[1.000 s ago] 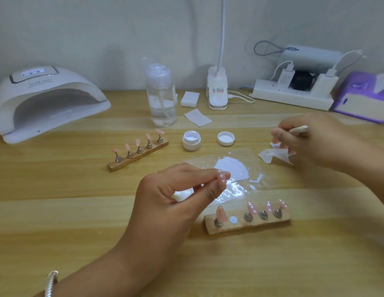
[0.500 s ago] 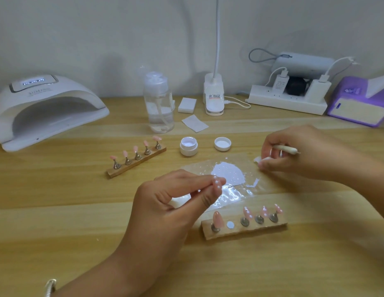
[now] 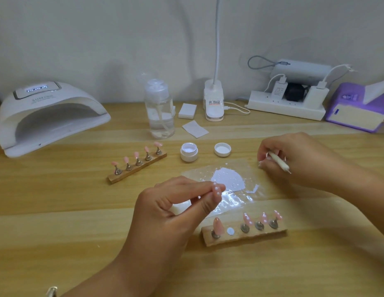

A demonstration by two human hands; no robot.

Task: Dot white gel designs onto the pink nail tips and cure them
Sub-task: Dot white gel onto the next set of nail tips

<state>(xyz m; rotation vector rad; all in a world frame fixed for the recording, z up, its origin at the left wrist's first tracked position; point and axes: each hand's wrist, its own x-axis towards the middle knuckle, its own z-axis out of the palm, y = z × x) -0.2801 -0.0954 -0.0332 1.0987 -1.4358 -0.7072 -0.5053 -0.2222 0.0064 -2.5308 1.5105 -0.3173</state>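
My left hand (image 3: 171, 207) pinches a pink nail tip (image 3: 216, 190) with white dots, held above the clear plastic sheet (image 3: 246, 168). A patch of white gel (image 3: 228, 179) lies on that sheet. My right hand (image 3: 294, 158) grips a white dotting tool (image 3: 279, 161) and presses a scrap of white wipe (image 3: 260, 165) at the sheet's right edge. The near wooden holder (image 3: 244, 235) carries several pink tips, with one magnet spot bare. A second holder (image 3: 137, 166) with several pink tips stands at the middle left. The open gel jar (image 3: 189, 151) and its lid (image 3: 222, 149) sit behind the sheet.
A white curing lamp (image 3: 49, 116) stands at the back left, its opening facing me. A clear pump bottle (image 3: 160, 110), white pads (image 3: 188, 111), a lamp base (image 3: 214, 103), a power strip (image 3: 287, 106) and a purple tissue box (image 3: 358, 108) line the back of the wooden table (image 3: 58, 211).
My right hand has come down from holding the wipe in the air to the sheet's right edge. My left hand keeps the dotted tip almost still.
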